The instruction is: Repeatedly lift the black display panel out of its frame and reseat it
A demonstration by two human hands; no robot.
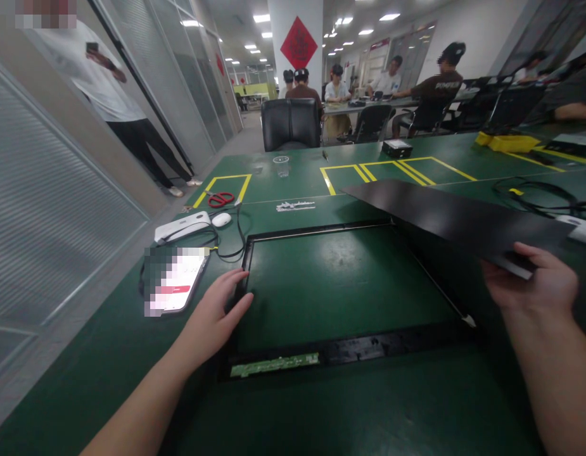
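Black sheet: the dark, thin sheet (pixel 445 212) is up off the table (pixel 321 411), held at its near-right edge by the right hand (pixel 535 282) and reaching away and leftward from it.
Sheet's long axis: seems to run from the right hand obliquely toward the far side; the slanted view leaves this uncertain.
Sheet over frame: it overhangs the far-right corner of the black frame (pixel 378 345); whether it touches there, I cannot tell.
Black frame: flat on the table, between the hands and ahead of them, long axis left to right across the two arms, its wide rail nearest the person.
Right hand: pinching the sheet's edge, thumb above and fingers beneath; raised, to the right of the frame and apart from it.
Left hand (pixel 221 305): loosely spread, thumb apart, fingertips at the frame's left rail, apparently touching it.
Nearer hand: the right for the sheet, the left for the frame; the sheet's offset toward the right hand looks like the relation that counts.
Green circuit board (pixel 276 363): on the near rail, just right of and nearer the person than the left hand.
Phone (pixel 181 278): left of the left hand.
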